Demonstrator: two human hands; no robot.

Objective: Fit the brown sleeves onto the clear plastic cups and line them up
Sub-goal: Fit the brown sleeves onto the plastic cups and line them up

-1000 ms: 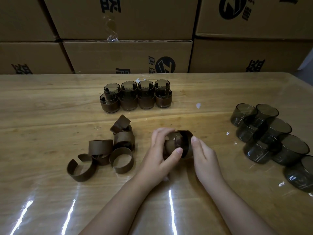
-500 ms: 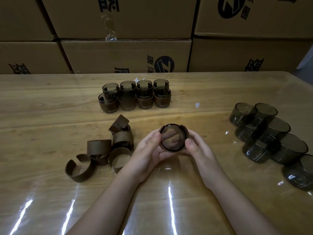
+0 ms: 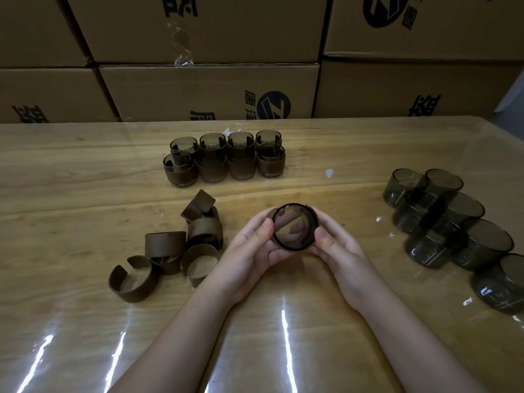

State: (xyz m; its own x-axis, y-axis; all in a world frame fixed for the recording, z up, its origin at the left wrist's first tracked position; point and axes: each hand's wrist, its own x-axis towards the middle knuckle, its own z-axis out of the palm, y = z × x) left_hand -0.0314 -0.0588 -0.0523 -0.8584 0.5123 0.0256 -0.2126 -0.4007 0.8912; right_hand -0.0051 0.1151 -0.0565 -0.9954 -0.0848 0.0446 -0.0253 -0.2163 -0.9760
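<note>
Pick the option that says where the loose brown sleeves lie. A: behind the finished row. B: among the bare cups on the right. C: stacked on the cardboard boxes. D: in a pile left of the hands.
D: the loose brown sleeves sit heaped on the table, left of the left hand holding the cup.

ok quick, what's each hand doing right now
left hand: holds the cup, fingers curled round its side
right hand: holds the same cup from the other side

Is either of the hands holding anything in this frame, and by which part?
Both. The left hand and right hand grip one clear cup by its opposite side walls, its mouth facing the camera. A brown sleeve edge shows at its rim.
</note>
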